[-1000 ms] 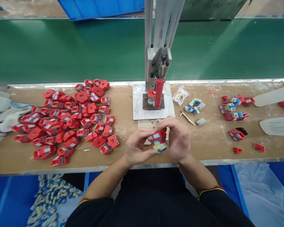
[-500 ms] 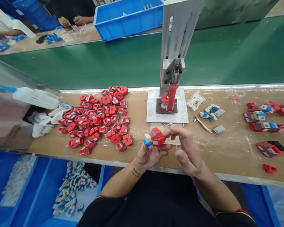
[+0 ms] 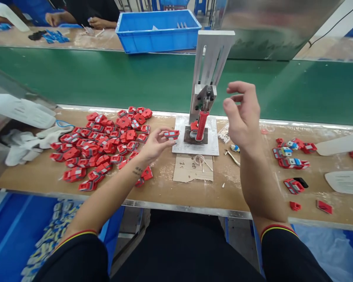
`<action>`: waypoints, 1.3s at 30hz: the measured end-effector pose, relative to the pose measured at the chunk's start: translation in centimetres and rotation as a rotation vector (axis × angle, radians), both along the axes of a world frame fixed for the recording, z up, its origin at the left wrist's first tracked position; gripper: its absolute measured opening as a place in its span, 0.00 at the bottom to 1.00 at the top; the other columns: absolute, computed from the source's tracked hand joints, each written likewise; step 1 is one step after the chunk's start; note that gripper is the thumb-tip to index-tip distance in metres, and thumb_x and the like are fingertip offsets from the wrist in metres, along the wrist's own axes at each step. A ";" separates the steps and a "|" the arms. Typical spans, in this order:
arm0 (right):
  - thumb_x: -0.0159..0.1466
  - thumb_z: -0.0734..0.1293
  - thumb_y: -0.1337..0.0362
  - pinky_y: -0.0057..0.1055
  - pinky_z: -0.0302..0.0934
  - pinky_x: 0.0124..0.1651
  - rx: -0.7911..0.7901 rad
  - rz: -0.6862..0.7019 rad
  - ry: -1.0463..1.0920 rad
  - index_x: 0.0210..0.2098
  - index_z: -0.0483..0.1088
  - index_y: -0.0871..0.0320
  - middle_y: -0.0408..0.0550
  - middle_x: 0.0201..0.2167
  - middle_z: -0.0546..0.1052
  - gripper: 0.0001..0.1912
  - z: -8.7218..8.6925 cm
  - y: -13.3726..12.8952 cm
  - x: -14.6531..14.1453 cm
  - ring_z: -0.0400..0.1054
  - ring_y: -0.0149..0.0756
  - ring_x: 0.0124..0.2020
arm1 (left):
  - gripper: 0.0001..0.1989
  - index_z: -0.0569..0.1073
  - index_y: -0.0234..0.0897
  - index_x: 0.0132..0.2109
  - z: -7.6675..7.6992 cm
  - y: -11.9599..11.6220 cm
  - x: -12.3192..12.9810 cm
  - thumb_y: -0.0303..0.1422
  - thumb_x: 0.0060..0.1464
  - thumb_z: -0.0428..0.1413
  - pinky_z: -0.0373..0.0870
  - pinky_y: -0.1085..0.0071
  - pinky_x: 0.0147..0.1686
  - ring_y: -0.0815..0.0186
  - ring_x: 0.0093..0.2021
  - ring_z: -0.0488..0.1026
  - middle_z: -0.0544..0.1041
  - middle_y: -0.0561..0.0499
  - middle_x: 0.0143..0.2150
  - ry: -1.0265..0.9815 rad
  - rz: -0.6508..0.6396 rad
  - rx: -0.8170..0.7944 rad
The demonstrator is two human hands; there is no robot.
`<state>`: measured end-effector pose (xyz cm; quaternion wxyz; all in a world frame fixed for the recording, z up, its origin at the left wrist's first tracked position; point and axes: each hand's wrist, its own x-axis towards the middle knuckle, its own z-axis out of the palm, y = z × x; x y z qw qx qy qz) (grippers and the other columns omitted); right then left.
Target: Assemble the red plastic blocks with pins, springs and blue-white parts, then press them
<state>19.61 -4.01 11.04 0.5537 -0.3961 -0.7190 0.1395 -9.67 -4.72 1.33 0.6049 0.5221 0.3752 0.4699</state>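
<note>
My left hand (image 3: 155,147) is closed, pinching a small red toy car body (image 3: 171,135) with a grey stripe and pale windows at its fingertips. It is just left of the metal plate (image 3: 181,148) of a hand press (image 3: 213,58). The press has a red lever handle (image 3: 202,125), and a red part (image 3: 193,126) lies beneath it. My right hand (image 3: 242,113) is raised to the right of the press, its fingers bent and thumb apart, with nothing visible in it. A large pile of red car bodies (image 3: 106,143) lies left of my left hand.
Blue-white-red toy cars (image 3: 294,162) and white bottles (image 3: 345,182) are at the right. Cardboard (image 3: 182,172) lies before the press. Gloves (image 3: 26,147) are at the left. Behind the green strip (image 3: 91,74), a blue crate (image 3: 159,43) stands near another person's hands (image 3: 97,23).
My hands have separated: the left went forward towards the press, the right rose beside it. The blue-and-white part seen on the held red piece no longer shows. The camera view shifted.
</note>
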 end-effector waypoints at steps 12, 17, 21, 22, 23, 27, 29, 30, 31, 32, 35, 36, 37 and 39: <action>0.70 0.71 0.47 0.40 0.71 0.44 -0.230 -0.050 0.193 0.49 0.72 0.49 0.48 0.48 0.76 0.16 -5.4 -3.6 -1.3 0.74 0.39 0.45 | 0.26 0.77 0.38 0.56 -1.0 4.9 2.4 0.26 0.50 0.69 0.81 0.62 0.50 0.60 0.49 0.82 0.82 0.44 0.55 0.335 0.213 0.357; 0.65 0.75 0.44 0.38 0.71 0.46 -0.478 0.354 0.182 0.39 0.70 0.51 0.48 0.49 0.78 0.20 -8.1 -5.3 -2.0 0.74 0.39 0.45 | 0.22 0.81 0.41 0.55 0.4 4.6 2.9 0.24 0.53 0.68 0.79 0.58 0.58 0.58 0.55 0.80 0.81 0.45 0.54 0.371 0.033 0.677; 0.69 0.72 0.46 0.39 0.70 0.44 -0.397 0.559 0.199 0.40 0.69 0.49 0.44 0.40 0.79 0.16 -5.7 -6.4 -1.4 0.74 0.38 0.39 | 0.21 0.83 0.44 0.55 1.6 4.9 3.8 0.22 0.56 0.65 0.78 0.54 0.60 0.57 0.56 0.79 0.79 0.45 0.55 0.447 -0.138 0.799; 0.69 0.71 0.46 0.40 0.70 0.42 -0.344 0.608 0.220 0.41 0.69 0.48 0.44 0.40 0.80 0.14 -4.7 -6.6 -1.1 0.74 0.39 0.39 | 0.21 0.83 0.45 0.55 1.7 5.1 4.0 0.21 0.56 0.65 0.78 0.54 0.59 0.57 0.56 0.79 0.79 0.45 0.55 0.450 -0.172 0.797; 0.70 0.70 0.45 0.40 0.71 0.40 -0.287 0.642 0.233 0.42 0.69 0.46 0.44 0.41 0.80 0.14 -3.5 -6.8 -0.8 0.75 0.39 0.39 | 0.22 0.83 0.45 0.55 1.7 5.2 4.2 0.21 0.56 0.65 0.78 0.54 0.59 0.56 0.56 0.79 0.79 0.45 0.55 0.450 -0.201 0.792; 0.65 0.68 0.32 0.41 0.74 0.35 -0.118 0.555 0.217 0.41 0.66 0.42 0.41 0.50 0.82 0.23 3.5 -4.7 -1.1 0.80 0.42 0.44 | 0.23 0.85 0.46 0.53 1.6 5.6 4.6 0.19 0.53 0.66 0.80 0.54 0.57 0.55 0.54 0.79 0.80 0.45 0.53 0.429 -0.235 0.749; 0.58 0.73 0.29 0.40 0.78 0.40 -0.137 0.485 0.257 0.43 0.67 0.41 0.37 0.55 0.83 0.29 7.6 -2.1 -2.1 0.81 0.41 0.52 | 0.23 0.84 0.46 0.54 1.5 5.7 4.5 0.20 0.53 0.66 0.79 0.53 0.58 0.55 0.55 0.79 0.80 0.45 0.54 0.446 -0.232 0.740; 0.54 0.77 0.30 0.39 0.78 0.47 -0.169 0.474 0.297 0.45 0.68 0.41 0.36 0.57 0.83 0.32 9.4 -0.8 -2.6 0.80 0.41 0.57 | 0.23 0.84 0.47 0.54 1.5 5.7 4.4 0.20 0.53 0.66 0.79 0.53 0.58 0.56 0.55 0.79 0.80 0.45 0.54 0.462 -0.233 0.745; 0.54 0.76 0.30 0.37 0.77 0.51 -0.165 0.451 0.352 0.47 0.69 0.43 0.36 0.56 0.84 0.33 10.9 0.4 -3.0 0.80 0.39 0.59 | 0.24 0.84 0.47 0.55 1.6 5.8 4.2 0.21 0.54 0.66 0.79 0.53 0.59 0.56 0.55 0.79 0.79 0.45 0.55 0.481 -0.230 0.752; 0.55 0.75 0.30 0.34 0.75 0.53 -0.136 0.427 0.372 0.47 0.71 0.45 0.35 0.52 0.85 0.33 11.9 1.3 -3.2 0.81 0.36 0.57 | 0.24 0.84 0.46 0.56 1.6 5.9 4.1 0.21 0.54 0.67 0.78 0.53 0.60 0.56 0.55 0.78 0.79 0.45 0.55 0.499 -0.223 0.759; 0.67 0.69 0.44 0.34 0.71 0.54 -0.105 0.380 0.352 0.49 0.71 0.48 0.30 0.55 0.82 0.19 10.7 2.0 -2.3 0.78 0.34 0.61 | 0.23 0.83 0.45 0.56 1.9 6.4 3.7 0.23 0.54 0.68 0.77 0.53 0.62 0.56 0.57 0.78 0.79 0.45 0.56 0.546 -0.197 0.756; 0.68 0.70 0.45 0.35 0.72 0.53 -0.090 0.353 0.368 0.49 0.69 0.48 0.32 0.58 0.81 0.18 8.9 1.7 -1.6 0.78 0.33 0.61 | 0.22 0.83 0.44 0.56 2.0 6.5 3.6 0.24 0.54 0.68 0.76 0.53 0.63 0.56 0.57 0.77 0.79 0.46 0.56 0.561 -0.197 0.753; 0.65 0.72 0.41 0.34 0.74 0.48 -0.056 0.309 0.389 0.47 0.68 0.47 0.35 0.58 0.81 0.21 6.6 1.3 -0.9 0.79 0.34 0.57 | 0.22 0.83 0.44 0.56 2.1 6.6 3.5 0.25 0.54 0.69 0.76 0.53 0.63 0.56 0.57 0.77 0.79 0.46 0.56 0.574 -0.201 0.754; 0.64 0.71 0.36 0.35 0.76 0.43 -0.095 0.158 0.372 0.42 0.66 0.47 0.42 0.48 0.81 0.24 1.2 0.7 0.4 0.79 0.34 0.47 | 0.22 0.83 0.44 0.57 2.3 6.8 3.4 0.28 0.55 0.70 0.77 0.54 0.62 0.56 0.56 0.78 0.79 0.46 0.56 0.594 -0.212 0.764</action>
